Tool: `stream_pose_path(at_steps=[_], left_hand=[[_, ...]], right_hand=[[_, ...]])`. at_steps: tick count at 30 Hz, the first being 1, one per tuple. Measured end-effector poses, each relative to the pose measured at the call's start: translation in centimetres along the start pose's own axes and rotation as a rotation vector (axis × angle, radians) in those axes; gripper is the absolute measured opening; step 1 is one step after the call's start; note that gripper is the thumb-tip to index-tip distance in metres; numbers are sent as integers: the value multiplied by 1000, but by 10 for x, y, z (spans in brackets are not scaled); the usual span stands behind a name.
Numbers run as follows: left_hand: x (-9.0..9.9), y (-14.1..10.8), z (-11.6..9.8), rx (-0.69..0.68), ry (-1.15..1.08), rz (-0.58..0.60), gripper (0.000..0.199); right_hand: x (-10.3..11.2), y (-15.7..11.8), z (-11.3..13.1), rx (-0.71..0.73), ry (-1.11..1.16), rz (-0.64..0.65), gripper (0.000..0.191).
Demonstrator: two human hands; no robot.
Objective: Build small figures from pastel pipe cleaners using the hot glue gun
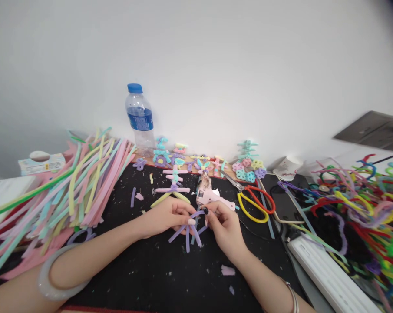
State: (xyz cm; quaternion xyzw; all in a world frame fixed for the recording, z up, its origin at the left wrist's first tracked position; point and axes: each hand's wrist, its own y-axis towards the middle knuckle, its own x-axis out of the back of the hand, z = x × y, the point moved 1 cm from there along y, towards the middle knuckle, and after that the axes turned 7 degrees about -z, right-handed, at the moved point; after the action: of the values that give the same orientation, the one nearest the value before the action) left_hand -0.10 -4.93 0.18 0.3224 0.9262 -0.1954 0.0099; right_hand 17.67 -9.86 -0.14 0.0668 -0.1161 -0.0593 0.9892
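Note:
Between my two hands is a bundle of short purple pipe cleaners (187, 241), with several ends fanning out below the fingers. My left hand (173, 215) pinches the bundle between thumb and fingers. A curved purple strand rises over the top to my right hand (220, 224), whose thumb and forefinger are closed on its end. Just beyond the hands lies a pink glue gun (209, 195) with a stained front end. Left of it, a pipe-cleaner figure (174, 180) in pink, mint and yellow rests on the black mat (170, 278).
Scissors (253, 202) with red and yellow handles lie right of the glue gun. Long pastel pipe cleaners (92, 178) pile at left; tangled bright ones (372, 217) fill the right. A bottle (140, 119) stands by the wall. A white power strip (329, 274) and phone (287, 202) lie at right.

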Motion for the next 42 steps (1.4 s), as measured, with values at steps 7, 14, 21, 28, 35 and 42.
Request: stream_pose_path(at_steps=[7,14,21,28,35,42], left_hand=[[-1,-1,4,-78,107,51,20],[-1,-3,0,-98,15,67,24],[4,-2,-1,-79,-106,70,28],[5,-3,-1,-78,-56,72,28],[4,-2,-4,-144,47,-14,27],[4,-1,-3,-232,7,-127,23]], right_hand=[[0,-2,0,19,29,-56,11],[4,-4,2,103,-115,-78,8],[11,0,4,185,-175,8,14],[16,-1,11,341,-427,-17,21],[45,19,14,369,-659,-172,20],[100,39,-9,86,-1247,-288,41]])
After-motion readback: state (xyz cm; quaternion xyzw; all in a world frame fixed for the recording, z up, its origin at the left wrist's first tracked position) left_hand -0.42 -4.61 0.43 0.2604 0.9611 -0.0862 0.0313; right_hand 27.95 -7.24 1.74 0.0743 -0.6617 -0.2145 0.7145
